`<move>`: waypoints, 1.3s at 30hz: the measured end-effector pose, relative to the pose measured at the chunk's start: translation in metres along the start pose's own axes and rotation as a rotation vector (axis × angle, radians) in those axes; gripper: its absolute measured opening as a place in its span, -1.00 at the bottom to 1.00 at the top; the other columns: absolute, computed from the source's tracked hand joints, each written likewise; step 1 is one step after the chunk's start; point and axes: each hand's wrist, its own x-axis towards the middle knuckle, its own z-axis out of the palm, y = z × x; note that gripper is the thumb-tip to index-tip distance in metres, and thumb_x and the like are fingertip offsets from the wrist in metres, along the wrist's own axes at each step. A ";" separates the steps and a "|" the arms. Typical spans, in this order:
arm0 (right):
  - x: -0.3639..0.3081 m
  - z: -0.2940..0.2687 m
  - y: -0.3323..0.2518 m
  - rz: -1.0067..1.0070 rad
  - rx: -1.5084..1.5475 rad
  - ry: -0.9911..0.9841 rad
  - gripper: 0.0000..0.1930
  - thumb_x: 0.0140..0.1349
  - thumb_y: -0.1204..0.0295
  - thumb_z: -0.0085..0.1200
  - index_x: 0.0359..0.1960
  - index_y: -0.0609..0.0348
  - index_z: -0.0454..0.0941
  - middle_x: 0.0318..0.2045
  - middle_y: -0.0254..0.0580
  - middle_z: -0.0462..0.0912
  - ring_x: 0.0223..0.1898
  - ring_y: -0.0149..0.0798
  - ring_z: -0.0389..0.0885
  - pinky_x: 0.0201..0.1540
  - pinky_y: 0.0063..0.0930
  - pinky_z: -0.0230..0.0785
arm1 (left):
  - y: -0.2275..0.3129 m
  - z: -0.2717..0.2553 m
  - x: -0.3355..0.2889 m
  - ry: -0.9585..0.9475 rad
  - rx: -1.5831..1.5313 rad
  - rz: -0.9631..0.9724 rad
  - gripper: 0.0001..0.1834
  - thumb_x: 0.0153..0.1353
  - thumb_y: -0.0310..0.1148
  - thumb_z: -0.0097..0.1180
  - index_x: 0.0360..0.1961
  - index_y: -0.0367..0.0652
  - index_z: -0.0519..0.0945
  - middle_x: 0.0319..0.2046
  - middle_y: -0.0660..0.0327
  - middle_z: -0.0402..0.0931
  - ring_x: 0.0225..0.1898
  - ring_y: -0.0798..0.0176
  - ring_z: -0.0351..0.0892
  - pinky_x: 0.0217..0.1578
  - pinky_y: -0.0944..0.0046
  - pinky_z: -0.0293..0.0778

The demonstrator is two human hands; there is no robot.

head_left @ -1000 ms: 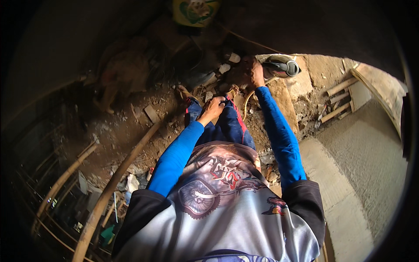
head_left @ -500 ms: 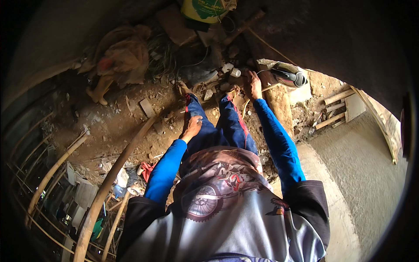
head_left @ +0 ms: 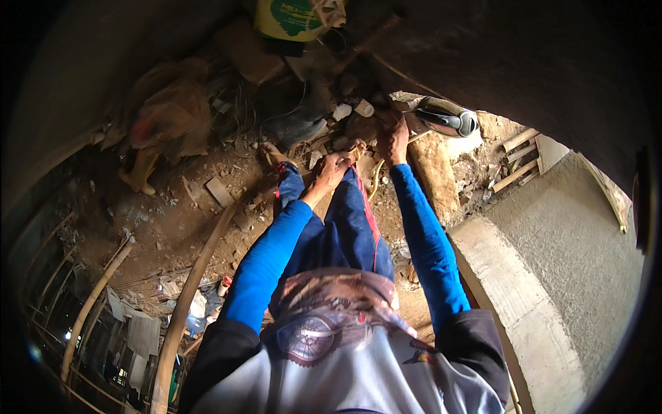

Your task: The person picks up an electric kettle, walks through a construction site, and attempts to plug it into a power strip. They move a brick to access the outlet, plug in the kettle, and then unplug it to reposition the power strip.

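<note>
My left hand (head_left: 334, 172) is over my lower trouser leg (head_left: 345, 217), fingers loosely bent, with nothing visible in them. Further forward and to the right, my right hand (head_left: 394, 141) reaches down at the edge of the dark shadow. Its fingertips are lost in that shadow, so whether they grip anything is hidden. A small white cup-like piece (head_left: 364, 108) lies just left of it. On its other side rests a rounded grey and black object (head_left: 447, 117), helmet-like in shape. A thin yellowish hose or strip (head_left: 376, 181) curves below the right hand.
A yellow and green bucket (head_left: 286, 19) stands at the far side. Long wooden poles (head_left: 196, 276) lean at the left. Rubble and stones (head_left: 341, 112) cover the dirt ground. On the right are a concrete slab (head_left: 524, 297) and short wood pieces (head_left: 517, 159).
My left hand has left my thigh and moved forward and right, closer to the right hand. My right hand has shifted slightly nearer me. The view has turned a little, sliding the surroundings left.
</note>
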 end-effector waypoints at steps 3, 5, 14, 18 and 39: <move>-0.005 0.006 0.003 -0.004 0.027 0.010 -0.80 0.18 0.38 0.31 -0.15 0.06 0.72 -0.05 -0.05 0.64 0.03 0.05 0.58 0.12 -0.15 0.43 | 0.001 0.031 0.039 0.057 -0.095 0.156 -0.48 0.40 -0.34 0.15 0.34 -0.26 0.43 0.08 -0.07 0.61 0.07 0.07 0.65 0.02 0.17 0.56; -0.009 0.011 0.003 0.046 0.013 -0.014 -0.81 0.16 0.41 0.33 -0.18 0.06 0.72 -0.08 -0.08 0.63 0.03 0.01 0.57 0.11 -0.19 0.44 | -0.004 0.049 0.064 0.114 -0.022 0.062 -0.35 0.40 -0.31 0.14 0.45 -0.23 0.27 0.17 -0.11 0.55 0.11 0.03 0.63 0.03 0.15 0.55; -0.013 0.016 0.010 -0.017 0.156 0.066 -0.67 -0.01 0.46 0.31 -0.13 0.05 0.70 0.00 -0.02 0.58 0.07 0.07 0.49 0.09 -0.11 0.38 | -0.015 0.075 0.111 0.137 0.181 0.406 -0.59 0.40 -0.23 0.12 0.17 -0.23 0.50 0.02 0.07 0.57 0.11 0.27 0.55 0.03 0.21 0.52; -0.026 -0.015 0.037 0.083 0.220 0.174 -0.71 0.12 0.52 0.36 -0.10 0.11 0.67 0.04 -0.09 0.60 0.04 -0.14 0.57 0.00 -0.31 0.50 | 0.029 0.084 0.113 0.105 -0.297 0.231 -0.71 0.51 -0.28 0.03 0.13 -0.17 0.59 0.01 0.16 0.62 -0.01 0.29 0.60 -0.02 0.28 0.52; 0.012 -0.024 0.196 0.493 0.446 0.338 -0.51 0.25 0.51 0.32 0.22 0.08 0.50 -0.01 -0.07 0.43 0.00 -0.21 0.60 -0.11 -0.33 0.70 | 0.027 0.077 0.130 0.214 -0.022 0.258 -0.66 0.54 -0.20 -0.08 -0.08 -0.27 0.59 -0.58 0.25 0.57 -0.42 0.32 0.55 -0.19 0.28 0.45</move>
